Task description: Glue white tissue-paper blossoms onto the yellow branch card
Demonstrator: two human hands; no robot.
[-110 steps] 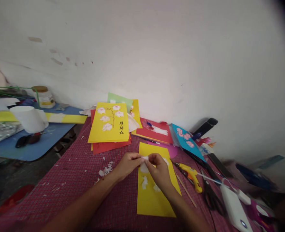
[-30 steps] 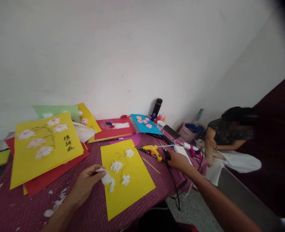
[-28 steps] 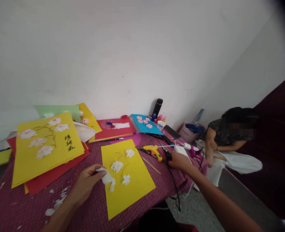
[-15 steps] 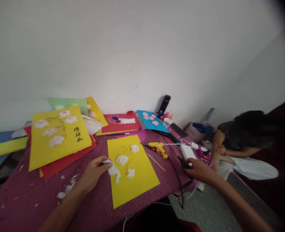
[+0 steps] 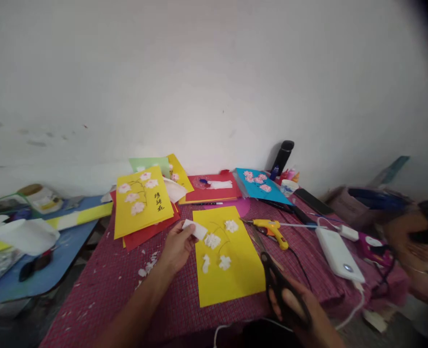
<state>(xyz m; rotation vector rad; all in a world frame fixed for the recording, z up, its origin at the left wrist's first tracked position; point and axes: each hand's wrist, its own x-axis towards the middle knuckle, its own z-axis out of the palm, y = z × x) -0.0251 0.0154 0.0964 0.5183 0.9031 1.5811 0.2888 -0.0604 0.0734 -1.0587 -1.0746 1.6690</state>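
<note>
Between the fingers of my left hand [image 5: 179,245] is a small folded piece of white paper [image 5: 195,229], held over the upper left edge of a yellow sheet [image 5: 241,285]. Several white paper flowers [image 5: 212,240] and thin drawn stems lie on that sheet. A loose white paper piece [image 5: 206,263] rests at its left side. My right hand [image 5: 303,302] grips black-handled scissors [image 5: 282,285] near the sheet's lower right corner, blades pointing up and left. Just beyond the scissors lies a yellow hot glue gun [image 5: 272,227] with a clear glue stick in its back.
Finished flower pictures on yellow card [image 5: 145,220] are stacked at the left. A blue flower card [image 5: 253,181] and a black bottle [image 5: 283,154] stand toward the wall. A white power bank [image 5: 339,253] with cables lies right. Paper scraps [image 5: 147,266] litter the cloth. A person sits far right.
The view has turned left. My right hand has brought the scissors from beside the power bank toward the yellow sheet. A white piece now lies on the sheet, and my left hand holds a squarer paper piece.
</note>
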